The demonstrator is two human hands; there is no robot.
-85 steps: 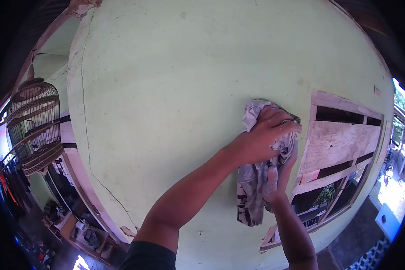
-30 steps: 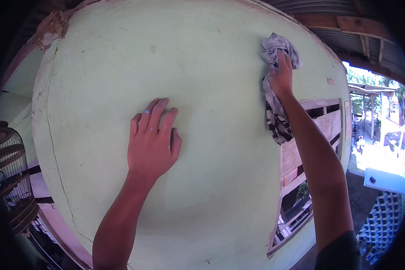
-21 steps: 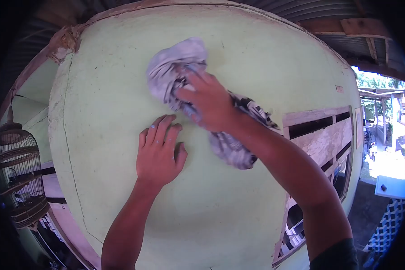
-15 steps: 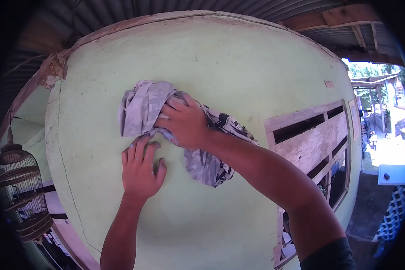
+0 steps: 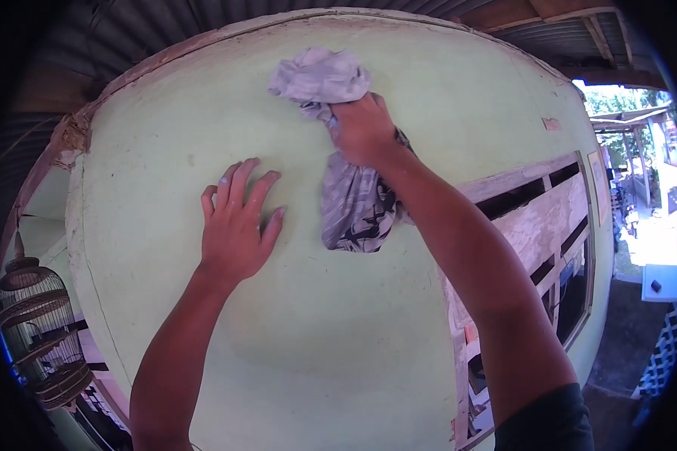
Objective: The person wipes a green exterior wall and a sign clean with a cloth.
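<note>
Birdcage (image 5: 41,331) far L. We see L hand (image 5: 237,229) flat & open on green wall (image 5: 316,338), fingers spread, holding nothing. R hand (image 5: 365,131) fist-closed round cloth (image 5: 353,210), pressed high on wall w/ tail hanging below. Cloth looks light, soft, floppy; we'd grip it bunched at mid. Wooden window frame (image 5: 534,225) on R

Green wall (image 5: 331,346) — 1 grey cloth (image 5: 353,207), 1 flat left hand (image 5: 233,233)
</note>
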